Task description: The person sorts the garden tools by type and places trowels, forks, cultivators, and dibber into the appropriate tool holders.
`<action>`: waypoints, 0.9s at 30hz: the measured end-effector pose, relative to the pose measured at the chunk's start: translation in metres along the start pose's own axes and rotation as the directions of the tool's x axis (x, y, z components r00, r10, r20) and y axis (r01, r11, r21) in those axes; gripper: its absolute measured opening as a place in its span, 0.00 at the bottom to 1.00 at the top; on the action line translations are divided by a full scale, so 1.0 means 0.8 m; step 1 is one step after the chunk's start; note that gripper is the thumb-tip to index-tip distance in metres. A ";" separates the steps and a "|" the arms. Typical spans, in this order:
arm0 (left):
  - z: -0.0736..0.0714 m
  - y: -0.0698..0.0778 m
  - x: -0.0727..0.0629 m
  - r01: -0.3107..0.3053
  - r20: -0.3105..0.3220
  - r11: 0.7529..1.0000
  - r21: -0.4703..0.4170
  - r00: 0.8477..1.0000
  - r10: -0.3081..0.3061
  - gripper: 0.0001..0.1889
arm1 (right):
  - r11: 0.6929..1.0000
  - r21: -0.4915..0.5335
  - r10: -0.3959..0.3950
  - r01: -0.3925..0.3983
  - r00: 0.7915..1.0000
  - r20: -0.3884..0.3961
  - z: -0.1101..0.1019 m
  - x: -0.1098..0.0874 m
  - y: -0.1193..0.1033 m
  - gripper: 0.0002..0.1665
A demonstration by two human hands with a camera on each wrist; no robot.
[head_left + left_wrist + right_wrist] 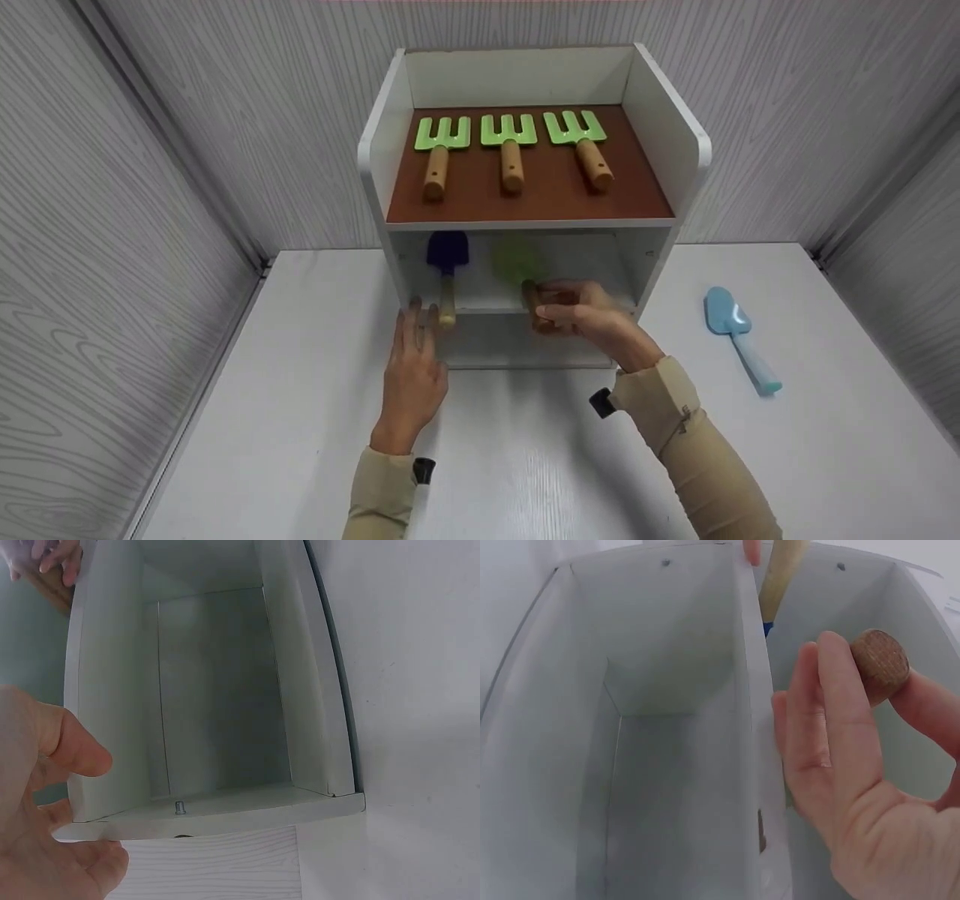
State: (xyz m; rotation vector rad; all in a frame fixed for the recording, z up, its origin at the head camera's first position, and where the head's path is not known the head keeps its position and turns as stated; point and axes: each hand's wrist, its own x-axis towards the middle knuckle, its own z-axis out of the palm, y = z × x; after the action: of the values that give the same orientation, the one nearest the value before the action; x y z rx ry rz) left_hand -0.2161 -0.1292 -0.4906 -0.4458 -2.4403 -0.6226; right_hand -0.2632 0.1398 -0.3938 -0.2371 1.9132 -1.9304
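Observation:
My right hand (592,311) pinches the brown wooden handle (881,666) of a yellow-green toy shovel (517,259), whose blade lies inside the middle compartment. The handle's end juts out past the shelf's front edge. A second toy shovel (448,259), with a dark blue blade and pale wooden handle, lies to its left in the same compartment. Beside that handle, my left hand (412,375) rests at the left side panel (225,821) of the shelf unit, its fingers extended; in the left wrist view the thumb shows in front of the shelf.
Three green toy forks with wooden handles, among them the middle fork (511,154), lie on the unit's brown top shelf (480,206). A light blue toy shovel (739,337) lies on the white table (322,322) to the right. Grey wood-grain walls (262,112) stand around.

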 end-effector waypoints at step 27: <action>0.001 -0.001 -0.001 -0.019 -0.028 1.000 0.005 0.999 0.019 0.38 | 0.981 -0.192 0.016 -0.037 0.994 -0.108 0.044 0.041 -0.017 0.26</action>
State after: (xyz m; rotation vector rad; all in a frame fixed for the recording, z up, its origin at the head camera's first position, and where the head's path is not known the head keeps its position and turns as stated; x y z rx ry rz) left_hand -0.2164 -0.1299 -0.4919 -0.4543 -2.4078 -0.6105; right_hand -0.2812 0.0937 -0.3842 -0.1671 2.1658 -1.7718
